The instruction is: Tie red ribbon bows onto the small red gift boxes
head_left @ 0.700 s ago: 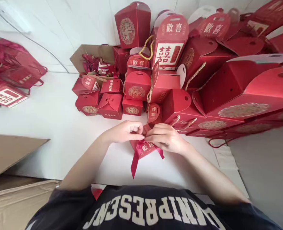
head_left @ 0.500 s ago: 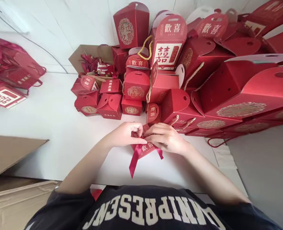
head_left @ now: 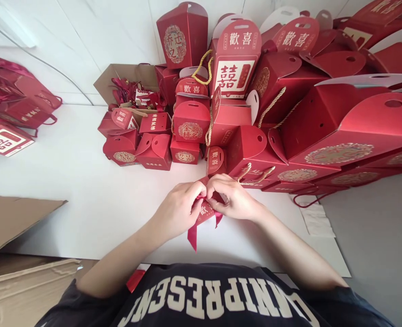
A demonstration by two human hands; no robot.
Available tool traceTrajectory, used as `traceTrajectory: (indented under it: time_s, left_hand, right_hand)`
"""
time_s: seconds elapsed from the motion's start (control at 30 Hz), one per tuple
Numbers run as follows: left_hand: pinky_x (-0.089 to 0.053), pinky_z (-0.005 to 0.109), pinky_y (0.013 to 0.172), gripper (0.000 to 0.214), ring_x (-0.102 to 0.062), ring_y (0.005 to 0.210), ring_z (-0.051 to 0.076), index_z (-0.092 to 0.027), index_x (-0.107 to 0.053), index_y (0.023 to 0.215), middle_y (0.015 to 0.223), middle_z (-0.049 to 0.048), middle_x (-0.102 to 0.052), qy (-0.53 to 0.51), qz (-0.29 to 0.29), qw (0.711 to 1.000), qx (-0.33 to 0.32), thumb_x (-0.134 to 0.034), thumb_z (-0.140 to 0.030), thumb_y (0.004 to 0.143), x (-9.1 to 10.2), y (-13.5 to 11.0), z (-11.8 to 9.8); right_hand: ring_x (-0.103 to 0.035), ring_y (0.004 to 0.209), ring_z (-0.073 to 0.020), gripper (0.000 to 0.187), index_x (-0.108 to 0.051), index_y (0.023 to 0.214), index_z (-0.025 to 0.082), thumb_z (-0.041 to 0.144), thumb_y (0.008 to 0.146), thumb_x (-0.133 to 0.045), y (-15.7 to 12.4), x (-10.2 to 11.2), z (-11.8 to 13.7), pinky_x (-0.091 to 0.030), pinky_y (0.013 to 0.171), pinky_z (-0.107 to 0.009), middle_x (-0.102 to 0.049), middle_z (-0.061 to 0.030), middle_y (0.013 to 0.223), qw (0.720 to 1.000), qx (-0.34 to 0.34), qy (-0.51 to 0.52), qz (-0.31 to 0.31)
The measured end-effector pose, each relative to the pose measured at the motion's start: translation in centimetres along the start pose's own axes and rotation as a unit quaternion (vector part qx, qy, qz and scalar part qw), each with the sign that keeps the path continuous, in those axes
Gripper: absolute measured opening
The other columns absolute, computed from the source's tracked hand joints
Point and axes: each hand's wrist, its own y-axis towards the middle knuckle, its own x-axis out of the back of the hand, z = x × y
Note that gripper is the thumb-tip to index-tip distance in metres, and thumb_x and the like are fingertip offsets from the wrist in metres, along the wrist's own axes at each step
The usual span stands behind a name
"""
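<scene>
A small red gift box (head_left: 205,213) with white characters rests on the white table, close to its front edge. Dark red ribbon (head_left: 192,237) crosses the top of the box, one tail hanging down at the front left and a shorter one at the right. My left hand (head_left: 183,206) pinches the ribbon at the middle of the box top. From the other side my right hand (head_left: 233,197) has thumb and forefinger closed on the ribbon at the same spot, fingertips nearly touching the left ones. Part of the box is hidden beneath both hands.
Many red gift boxes (head_left: 299,131) are stacked behind and to the right. An open cardboard box (head_left: 110,84) at the back holds ribbons. Red bags (head_left: 23,106) sit at the far left, and cardboard flaps (head_left: 17,218) stick out at the front left.
My left hand has turned and its thumb and fingers have closed on the ribbon. My right hand's fingers have curled into a pinch there. The left ribbon tail has shifted slightly right.
</scene>
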Motion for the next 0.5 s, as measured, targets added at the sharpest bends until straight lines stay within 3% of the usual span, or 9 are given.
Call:
traceTrajectory:
  time_s: [0.07,0.17,0.33,0.4,0.5]
  left_hand:
    - [-0.047,0.029,0.068,0.015,-0.058,0.072,0.015,-0.021,-0.048,0.091,0.080,-0.0015,-0.060,0.042,-0.039,0.998,-0.024,-0.045,-0.006,0.090,-0.6,-0.3,0.0]
    - [-0.047,0.029,0.067,0.016,-0.058,0.071,0.015,-0.020,-0.049,0.092,0.085,-0.0003,-0.062,0.083,-0.090,0.991,-0.058,-0.049,-0.005,0.087,-1.4,-0.5,0.2]
    - [-0.046,0.027,0.065,0.013,-0.057,0.069,0.014,-0.019,-0.050,0.085,0.078,-0.0007,-0.057,0.067,-0.111,0.991,-0.030,-0.054,-0.007,0.085,-1.5,-0.2,0.8]
    - [-0.046,0.026,0.064,0.013,-0.056,0.069,0.013,-0.019,-0.050,0.082,0.078,-0.0007,-0.056,0.040,-0.101,0.993,-0.034,-0.054,-0.007,0.085,-1.4,-0.1,1.1]
    - [-0.048,0.024,0.068,0.013,-0.058,0.074,0.012,-0.019,-0.052,0.084,0.085,0.0010,-0.058,0.020,-0.093,0.993,-0.067,-0.052,-0.008,0.089,-1.2,-0.1,1.6]
  right_hand:
    - [-0.053,0.076,-0.0158,0.015,-0.053,0.084,0.021,0.007,0.084,-0.058,0.0,-0.1,0.0,-0.042,0.075,-0.030,-0.058,0.0005,0.077,1.000,-0.001,0.002,-0.006]
    - [-0.054,0.076,-0.0160,0.015,-0.053,0.085,0.021,0.007,0.084,-0.058,-0.1,-0.2,-0.1,-0.042,0.075,-0.031,-0.058,0.0007,0.077,1.000,-0.010,0.001,-0.007]
    - [-0.058,0.084,-0.0174,0.008,-0.058,0.093,0.021,0.015,0.088,-0.061,-0.3,0.2,1.0,-0.043,0.081,-0.033,-0.063,-0.0018,0.086,0.999,-0.033,0.011,0.009]
    - [-0.059,0.087,-0.0172,0.004,-0.061,0.097,0.020,0.021,0.092,-0.060,-0.4,0.4,1.8,-0.045,0.082,-0.032,-0.063,-0.0040,0.093,0.997,-0.065,0.028,0.002]
    - [-0.059,0.083,-0.0154,0.015,-0.067,0.094,0.019,0.024,0.098,-0.052,-0.5,0.3,2.6,-0.045,0.078,-0.029,-0.061,-0.0043,0.091,0.986,-0.166,0.021,-0.025]
